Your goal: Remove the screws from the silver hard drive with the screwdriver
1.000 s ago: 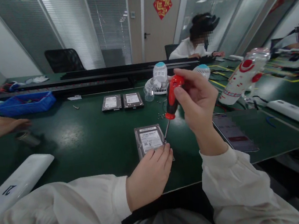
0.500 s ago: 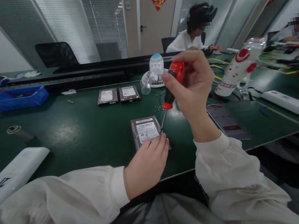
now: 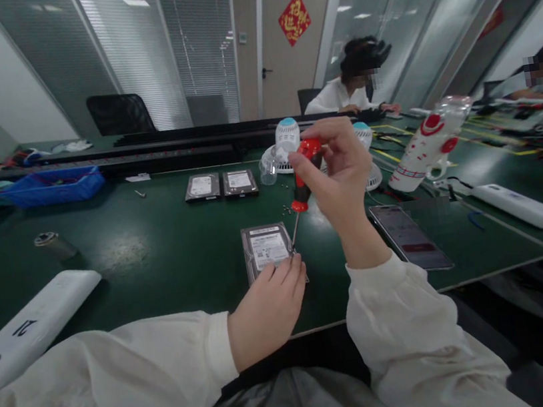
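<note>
1. While the left hand (image 3: 270, 308) lies flat over the near part of a hard drive (image 3: 262, 240), its fingers straight and side by side, the head view shows it resting on the drive and not wrapped around anything.
2. The right hand (image 3: 346, 176) is curled around the red and black handle of a screwdriver (image 3: 301, 192), thumb on the left side.
3. The screwdriver slants down to the left, its tip at the right edge of the hard drive, just beside the left fingertips; whether it sits in a screw I cannot tell.
4. The hard drive lies label up on the green counter (image 3: 184, 269), close to the near edge.
5. Small screws (image 3: 286, 212) lie scattered just beyond the drive, and farther off two more drives, a left one (image 3: 202, 186) and a right one (image 3: 240, 183), lie side by side.
6. To their right stand a clear cup (image 3: 268, 170) and a white device with a blue top (image 3: 287, 137).
7. A phone (image 3: 410, 238) lies right of the right forearm, with a tilted white and red bottle (image 3: 417, 159) beyond it.
8. On the left are a white case marked 21 (image 3: 36, 327), a metal cylinder (image 3: 58, 247) and, farther away, a blue tray (image 3: 55, 190).
9. At the far right, a person in white (image 3: 334, 95) sits across the counter.
</note>
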